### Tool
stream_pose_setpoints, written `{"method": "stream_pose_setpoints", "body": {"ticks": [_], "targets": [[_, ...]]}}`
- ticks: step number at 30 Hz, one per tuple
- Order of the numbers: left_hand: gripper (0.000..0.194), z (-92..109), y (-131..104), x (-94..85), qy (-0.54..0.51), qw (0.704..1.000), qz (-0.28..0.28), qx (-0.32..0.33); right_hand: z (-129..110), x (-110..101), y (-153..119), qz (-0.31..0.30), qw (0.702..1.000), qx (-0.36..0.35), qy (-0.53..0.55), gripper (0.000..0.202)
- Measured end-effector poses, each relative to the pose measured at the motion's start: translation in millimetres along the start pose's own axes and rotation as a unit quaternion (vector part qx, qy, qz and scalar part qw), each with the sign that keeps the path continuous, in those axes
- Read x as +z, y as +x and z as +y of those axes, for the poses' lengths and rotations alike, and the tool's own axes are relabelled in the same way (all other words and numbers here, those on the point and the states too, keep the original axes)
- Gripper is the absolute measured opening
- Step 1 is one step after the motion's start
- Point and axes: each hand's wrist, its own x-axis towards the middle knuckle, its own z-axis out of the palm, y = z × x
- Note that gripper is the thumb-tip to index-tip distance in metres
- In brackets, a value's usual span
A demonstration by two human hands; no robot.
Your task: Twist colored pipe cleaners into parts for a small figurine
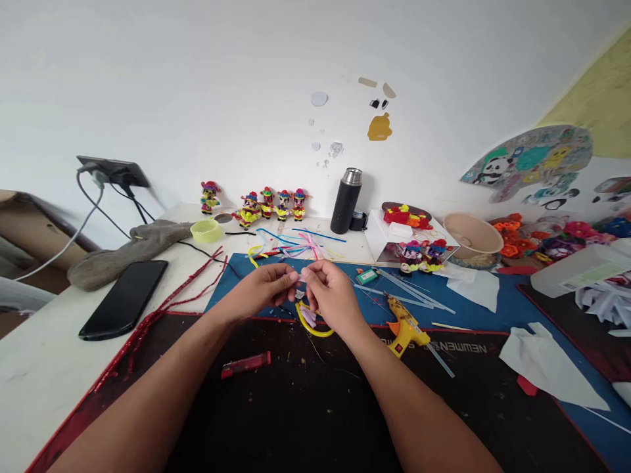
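Note:
My left hand (277, 284) and my right hand (329, 292) meet above the mat, fingertips pinched together. Between them is a small pale pinkish piece (302, 278), mostly covered by the fingers, so its kind does not show. Just below my hands lies a yellow loop (323, 334) with lilac bits (308, 316) inside it. A yellow hot glue gun (407, 328) rests to the right of my right wrist. Under my left forearm's inner side, a red-handled tool (246, 364) lies on the dark mat (290, 414).
Red tinsel stems (162, 309) and a black phone (123, 299) lie left. Behind are coloured pipe cleaners (300, 244), small figures (249, 210) and a black thermos (346, 200). Glue sticks (414, 292), a white box (379, 236), a bowl (473, 233) and torn paper (547, 364) occupy the right.

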Motion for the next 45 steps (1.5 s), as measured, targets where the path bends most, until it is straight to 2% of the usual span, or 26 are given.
{"method": "stream_pose_setpoints", "body": {"ticks": [3,7,15,18,27,31,35,39,45], "targets": [[0.057,1.4,0.4,0.0,0.007,0.999,0.039,0.000,1.2,-0.1,-0.9,-0.010,1.000,0.003,-0.006,0.027],[0.057,1.1,-0.1,-0.2,0.025,0.997,0.070,0.010,3.1,-0.3,-2.8,-0.012,0.995,-0.013,-0.094,0.028],[0.054,6.3,-3.0,1.4,0.053,0.996,0.063,0.027,-1.1,0.2,-8.2,0.007,0.954,-0.092,-0.286,0.034],[0.053,3.6,-2.0,2.6,0.047,0.997,0.053,0.028,-3.8,0.5,-9.4,0.013,0.942,-0.111,-0.315,0.035],[0.052,4.3,-2.9,10.9,-0.035,0.998,0.042,0.027,-1.1,5.8,-11.6,0.015,0.975,-0.095,-0.200,0.045],[0.054,-2.7,1.0,12.9,-0.060,0.997,0.037,0.031,4.2,6.3,-10.1,0.015,0.987,-0.072,-0.145,0.049],[0.053,-7.9,1.3,10.5,-0.029,0.997,0.039,0.059,3.9,5.6,-7.5,0.018,0.995,-0.037,-0.089,0.052],[0.049,-2.6,-4.7,7.2,0.016,0.996,0.026,0.086,3.4,5.9,-6.7,0.016,0.999,-0.036,-0.037,0.056],[0.047,1.7,-7.4,9.1,0.097,0.986,0.065,0.119,3.8,5.2,-6.4,-0.005,0.999,-0.031,-0.021,0.058]]}}
